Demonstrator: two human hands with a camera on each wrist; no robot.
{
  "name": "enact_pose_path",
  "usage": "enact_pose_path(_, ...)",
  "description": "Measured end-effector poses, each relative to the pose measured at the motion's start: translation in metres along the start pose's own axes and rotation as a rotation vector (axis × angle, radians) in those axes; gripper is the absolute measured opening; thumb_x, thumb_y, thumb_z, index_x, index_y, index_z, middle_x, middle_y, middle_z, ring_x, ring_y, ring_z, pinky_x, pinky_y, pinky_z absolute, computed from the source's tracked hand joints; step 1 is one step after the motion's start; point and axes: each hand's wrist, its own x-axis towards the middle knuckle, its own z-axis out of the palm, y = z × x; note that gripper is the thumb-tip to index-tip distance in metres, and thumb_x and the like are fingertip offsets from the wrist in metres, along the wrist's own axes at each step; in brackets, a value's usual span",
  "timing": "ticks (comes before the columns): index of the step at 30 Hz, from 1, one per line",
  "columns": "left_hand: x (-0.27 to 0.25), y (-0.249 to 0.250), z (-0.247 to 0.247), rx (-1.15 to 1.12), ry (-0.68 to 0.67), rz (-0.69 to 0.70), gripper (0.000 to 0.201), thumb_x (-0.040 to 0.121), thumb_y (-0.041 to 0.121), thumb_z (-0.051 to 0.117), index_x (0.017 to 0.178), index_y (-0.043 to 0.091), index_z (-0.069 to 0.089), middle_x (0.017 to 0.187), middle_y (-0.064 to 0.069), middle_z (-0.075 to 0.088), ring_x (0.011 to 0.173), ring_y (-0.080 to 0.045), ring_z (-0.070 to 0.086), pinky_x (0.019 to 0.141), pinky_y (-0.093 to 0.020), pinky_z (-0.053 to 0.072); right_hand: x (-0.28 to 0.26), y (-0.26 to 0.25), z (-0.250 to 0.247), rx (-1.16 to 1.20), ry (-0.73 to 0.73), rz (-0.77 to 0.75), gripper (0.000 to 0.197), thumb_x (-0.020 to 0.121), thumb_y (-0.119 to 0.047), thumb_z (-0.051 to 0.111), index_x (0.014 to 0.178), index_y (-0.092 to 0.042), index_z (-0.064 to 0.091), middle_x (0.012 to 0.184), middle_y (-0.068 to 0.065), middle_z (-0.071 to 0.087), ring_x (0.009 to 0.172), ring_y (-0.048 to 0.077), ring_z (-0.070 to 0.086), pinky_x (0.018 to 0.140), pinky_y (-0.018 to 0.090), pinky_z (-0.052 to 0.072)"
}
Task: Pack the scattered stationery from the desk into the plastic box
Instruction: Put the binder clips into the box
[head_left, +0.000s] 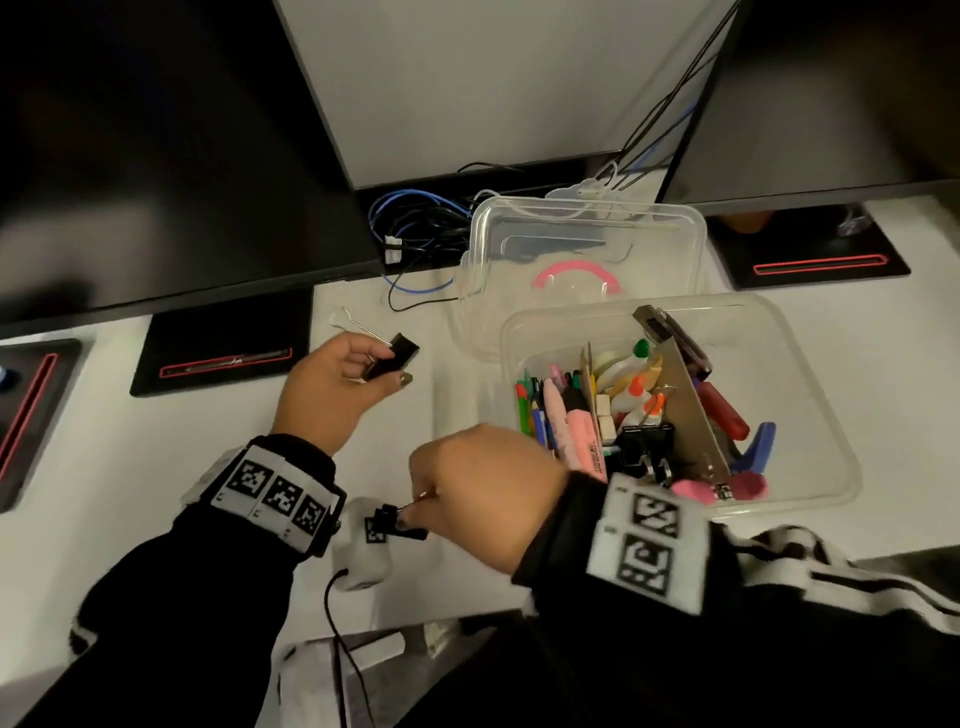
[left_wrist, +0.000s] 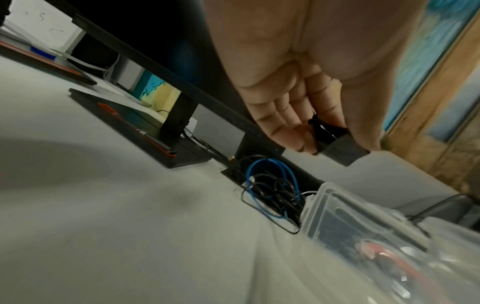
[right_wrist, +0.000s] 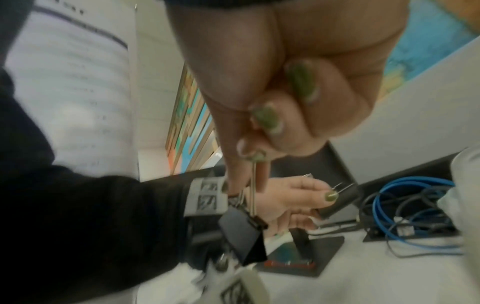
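My left hand (head_left: 340, 374) holds a black binder clip (head_left: 390, 358) between thumb and fingers, above the white desk left of the box; the left wrist view shows the same black binder clip (left_wrist: 335, 142) pinched at my fingertips. My right hand (head_left: 478, 488) pinches the wire handles of a second black binder clip (head_left: 397, 522) near the desk's front edge, and this second black binder clip (right_wrist: 244, 234) hangs below my curled fingers (right_wrist: 275, 115). The clear plastic box (head_left: 810, 415) at right holds pens, markers, glue, erasers and several clips.
The box's clear lid (head_left: 587, 260) with a pink handle lies behind it. A tangle of blue and black cables (head_left: 421, 223) sits at the desk's back. Monitor stands (head_left: 223, 353) are at left and right. A loose wire clip handle (head_left: 348, 319) lies near my left hand.
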Motion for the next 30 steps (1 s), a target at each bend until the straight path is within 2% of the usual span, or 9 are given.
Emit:
enact_pose_path(3,-0.013,0.028,0.005,-0.076,0.091,0.11,0.027,0.072,0.016,0.079,0.095,0.024,0.066,0.093,0.008,0.06,0.068,0.008,0.052,0.064,-0.002,0.042,-0.032,0.025,-0.043,0.096,0.108,0.037,0.024,0.085,-0.041,0.06,0.093,-0.021,0.071,0.089,-0.003,0.067,0.084,0.015,0.057,0.076,0.027,0.047)
enact_pose_path(6,-0.026,0.051,0.015,-0.125,0.054,0.21,0.028,0.073,0.015,0.078,0.094,0.03,0.066,0.093,0.013,0.062,0.076,0.003,0.055,0.073,-0.012,0.044,-0.062,0.064,-0.081,0.092,0.196,0.108,0.017,0.089,-0.034,0.057,0.094,-0.026,0.072,0.074,-0.008,0.064,0.067,0.006,0.052,0.066,0.012,0.038)
enact_pose_path(8,-0.035,0.065,0.025,-0.071,-0.006,0.276,0.029,0.076,0.017,0.075,0.095,0.037,0.065,0.095,0.013,0.063,0.081,-0.004,0.058,0.076,-0.015,0.045,-0.079,0.094,-0.097,-0.005,0.208,0.184,0.019,0.092,-0.028,0.051,0.097,-0.028,0.07,0.071,-0.009,0.062,0.063,0.004,0.052,0.062,0.015,0.037)
enact_pose_path(10,-0.045,0.078,0.036,-0.01,-0.077,0.337,0.027,0.081,0.016,0.069,0.098,0.037,0.066,0.096,0.013,0.061,0.084,-0.003,0.057,0.075,-0.008,0.043,-0.088,0.122,-0.101,-0.149,0.171,0.262,0.026,0.093,-0.024,0.046,0.105,-0.03,0.068,0.079,-0.009,0.061,0.066,0.006,0.047,0.063,0.022,0.035)
enact_pose_path(13,-0.058,0.096,0.051,0.079,-0.204,0.432,0.029,0.088,0.014,0.06,0.105,0.036,0.065,0.098,0.016,0.059,0.092,-0.001,0.055,0.077,-0.005,0.04,-0.094,0.149,-0.091,-0.269,0.064,0.322,0.029,0.094,-0.023,0.044,0.11,-0.028,0.067,0.099,-0.005,0.066,0.078,0.009,0.049,0.071,0.022,0.035)
enact_pose_path(17,-0.066,0.109,0.065,0.234,-0.377,0.496,0.034,0.091,0.016,0.054,0.117,0.037,0.061,0.094,0.018,0.054,0.088,0.001,0.051,0.074,-0.003,0.037,-0.091,0.162,-0.071,-0.262,-0.021,0.319,0.026,0.093,-0.025,0.044,0.096,-0.015,0.068,0.093,0.004,0.067,0.085,0.021,0.058,0.074,0.03,0.045)
enact_pose_path(23,-0.057,0.121,0.078,0.546,-0.52,0.517,0.036,0.094,0.022,0.052,0.127,0.034,0.055,0.089,0.019,0.046,0.075,0.001,0.046,0.07,-0.002,0.032,-0.08,0.17,-0.059,-0.249,-0.142,0.259,0.024,0.091,-0.027,0.048,0.083,-0.014,0.066,0.086,0.003,0.063,0.081,0.022,0.056,0.071,0.03,0.044)
enact_pose_path(27,-0.055,0.13,0.093,0.692,-0.619,0.497,0.037,0.096,0.026,0.048,0.133,0.032,0.051,0.099,0.009,0.049,0.091,-0.006,0.048,0.077,-0.012,0.032,-0.077,0.169,-0.053,-0.319,-0.195,0.273,0.03,0.091,-0.03,0.048,0.065,-0.016,0.053,0.071,0.0,0.051,0.072,0.02,0.048,0.056,0.026,0.034)
enact_pose_path(30,-0.056,0.132,0.104,0.768,-0.703,0.511,0.038,0.097,0.024,0.045,0.135,0.029,0.049,0.114,0.002,0.052,0.104,-0.012,0.049,0.078,-0.016,0.031,-0.077,0.17,-0.051,-0.324,-0.207,0.273,0.027,0.09,-0.03,0.049,0.073,-0.014,0.063,0.075,0.0,0.055,0.071,0.018,0.049,0.055,0.025,0.035)
